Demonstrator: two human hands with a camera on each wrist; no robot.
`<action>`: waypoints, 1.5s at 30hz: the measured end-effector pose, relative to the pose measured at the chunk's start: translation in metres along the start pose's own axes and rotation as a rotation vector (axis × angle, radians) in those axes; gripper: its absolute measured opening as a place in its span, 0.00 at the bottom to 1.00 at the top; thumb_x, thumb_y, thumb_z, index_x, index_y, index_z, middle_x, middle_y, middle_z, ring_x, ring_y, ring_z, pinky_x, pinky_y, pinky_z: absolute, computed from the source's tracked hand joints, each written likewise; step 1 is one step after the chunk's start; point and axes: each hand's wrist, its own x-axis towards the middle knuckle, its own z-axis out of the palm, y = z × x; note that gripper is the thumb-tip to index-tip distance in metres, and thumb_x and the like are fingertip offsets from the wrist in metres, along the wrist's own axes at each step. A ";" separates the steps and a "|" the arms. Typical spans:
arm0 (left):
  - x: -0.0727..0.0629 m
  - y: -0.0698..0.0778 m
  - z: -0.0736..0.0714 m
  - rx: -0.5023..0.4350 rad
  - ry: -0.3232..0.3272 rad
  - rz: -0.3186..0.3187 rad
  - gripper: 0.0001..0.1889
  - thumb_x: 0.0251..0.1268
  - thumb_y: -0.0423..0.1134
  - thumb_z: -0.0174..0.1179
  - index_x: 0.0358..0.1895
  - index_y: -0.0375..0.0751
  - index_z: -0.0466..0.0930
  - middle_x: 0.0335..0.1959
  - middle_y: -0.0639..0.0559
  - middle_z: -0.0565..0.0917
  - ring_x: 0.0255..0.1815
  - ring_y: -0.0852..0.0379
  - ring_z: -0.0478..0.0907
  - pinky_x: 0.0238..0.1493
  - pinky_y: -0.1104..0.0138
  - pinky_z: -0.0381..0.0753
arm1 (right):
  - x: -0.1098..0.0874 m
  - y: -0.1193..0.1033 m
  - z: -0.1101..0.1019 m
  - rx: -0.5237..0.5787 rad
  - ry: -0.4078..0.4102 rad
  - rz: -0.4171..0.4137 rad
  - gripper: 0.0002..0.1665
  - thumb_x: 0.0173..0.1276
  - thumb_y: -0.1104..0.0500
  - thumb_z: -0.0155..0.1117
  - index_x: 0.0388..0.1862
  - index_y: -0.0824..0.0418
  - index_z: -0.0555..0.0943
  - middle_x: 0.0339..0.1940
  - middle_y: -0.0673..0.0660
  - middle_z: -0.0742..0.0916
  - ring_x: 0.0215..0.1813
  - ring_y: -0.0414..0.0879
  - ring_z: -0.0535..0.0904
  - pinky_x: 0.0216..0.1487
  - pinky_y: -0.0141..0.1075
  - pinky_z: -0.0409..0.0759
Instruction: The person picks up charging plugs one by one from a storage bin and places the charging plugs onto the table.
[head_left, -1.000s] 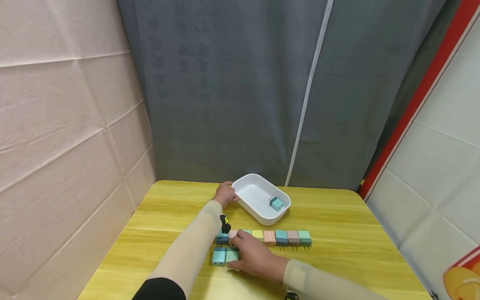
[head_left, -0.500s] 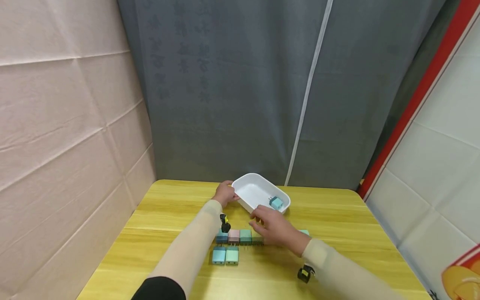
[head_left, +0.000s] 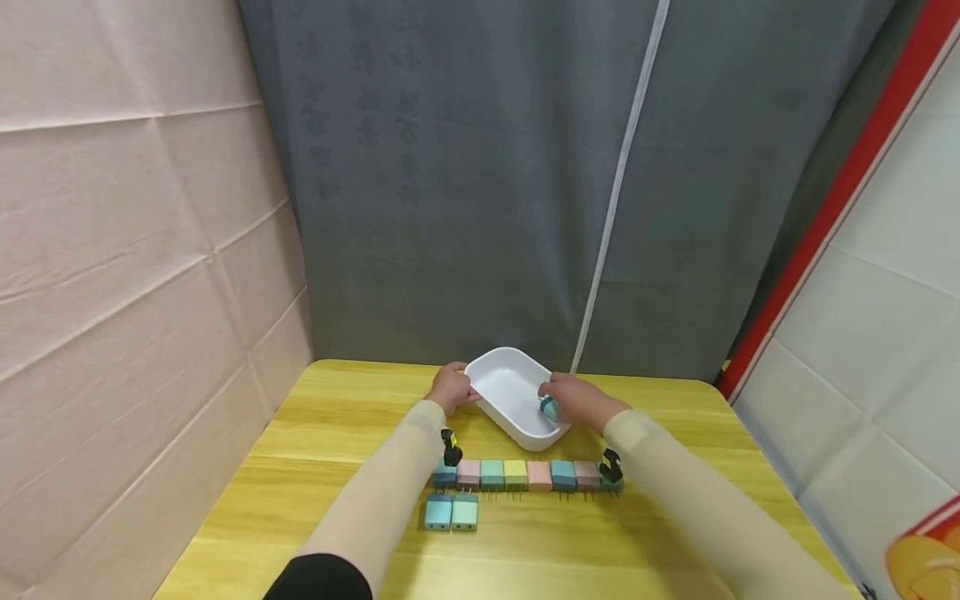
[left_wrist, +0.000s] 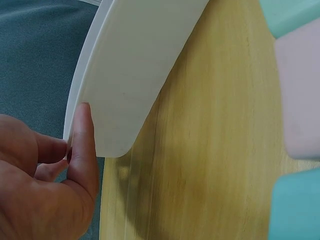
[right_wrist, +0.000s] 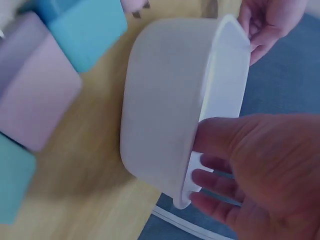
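My left hand [head_left: 450, 389] pinches the rim of a white plastic basin [head_left: 498, 379] at its left end, tilting it up toward me. In the left wrist view, one finger [left_wrist: 84, 145] lies along the basin's outer wall. My right hand [head_left: 581, 402] reaches over the basin's right end, fingers inside. A teal plug-in charger [head_left: 550, 407] shows right at those fingers, partly covered by them. The right wrist view hides the charger behind the basin wall and hand; whether the fingers grip it, I cannot tell.
Several pastel chargers stand in a row across the yellow wooden table [head_left: 360, 433], among them a yellow one [head_left: 515, 473] and a pink one [head_left: 538, 475]. In front at left sit a light blue charger [head_left: 438, 512] and a light green charger [head_left: 465, 512]. A grey curtain [head_left: 465, 208] hangs behind.
My right hand has let go of the light green charger in the front row and moved up and right into the basin. The left hand still holds the basin's rim.
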 end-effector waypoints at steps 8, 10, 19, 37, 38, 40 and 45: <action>-0.001 -0.001 0.001 0.008 0.002 -0.008 0.30 0.78 0.22 0.51 0.81 0.33 0.70 0.67 0.30 0.82 0.42 0.49 0.87 0.47 0.64 0.94 | 0.010 -0.005 0.001 -0.105 -0.110 0.009 0.19 0.79 0.69 0.69 0.65 0.61 0.87 0.58 0.64 0.89 0.55 0.59 0.85 0.70 0.57 0.86; -0.001 -0.002 0.001 0.006 0.002 -0.011 0.30 0.78 0.22 0.51 0.81 0.33 0.70 0.67 0.30 0.82 0.42 0.49 0.88 0.49 0.62 0.94 | 0.013 -0.004 0.007 -0.141 -0.110 -0.015 0.17 0.79 0.70 0.67 0.64 0.61 0.87 0.54 0.63 0.89 0.51 0.56 0.85 0.68 0.55 0.87; -0.002 -0.002 0.003 -0.020 0.010 0.005 0.29 0.77 0.21 0.50 0.80 0.32 0.71 0.66 0.29 0.82 0.39 0.50 0.86 0.44 0.65 0.94 | 0.020 0.005 0.018 -0.057 -0.113 0.034 0.14 0.79 0.68 0.70 0.60 0.60 0.88 0.47 0.56 0.86 0.46 0.51 0.79 0.63 0.50 0.88; -0.007 0.001 0.003 -0.024 -0.013 -0.002 0.31 0.78 0.22 0.49 0.82 0.33 0.69 0.66 0.28 0.82 0.40 0.49 0.88 0.56 0.55 0.93 | 0.018 0.010 0.020 0.132 -0.134 0.111 0.27 0.64 0.63 0.86 0.62 0.61 0.90 0.55 0.56 0.91 0.49 0.51 0.81 0.69 0.52 0.86; -0.007 0.001 0.003 -0.019 -0.014 -0.004 0.31 0.78 0.22 0.49 0.82 0.33 0.69 0.67 0.29 0.82 0.41 0.49 0.88 0.55 0.56 0.93 | 0.018 0.011 0.021 0.134 -0.130 0.113 0.27 0.64 0.62 0.86 0.62 0.61 0.90 0.54 0.55 0.91 0.49 0.51 0.81 0.69 0.52 0.86; -0.007 0.001 0.003 -0.011 -0.017 -0.011 0.31 0.79 0.23 0.49 0.82 0.34 0.69 0.68 0.29 0.81 0.43 0.48 0.88 0.55 0.57 0.93 | 0.018 0.012 0.022 0.139 -0.121 0.122 0.29 0.64 0.60 0.87 0.64 0.60 0.89 0.53 0.55 0.90 0.49 0.51 0.80 0.69 0.52 0.86; -0.009 0.000 0.001 -0.006 -0.012 0.000 0.30 0.80 0.23 0.48 0.83 0.34 0.68 0.64 0.29 0.82 0.43 0.48 0.89 0.56 0.58 0.93 | 0.018 0.015 0.026 0.163 -0.073 0.159 0.34 0.67 0.57 0.85 0.71 0.58 0.85 0.53 0.56 0.85 0.51 0.52 0.80 0.69 0.52 0.86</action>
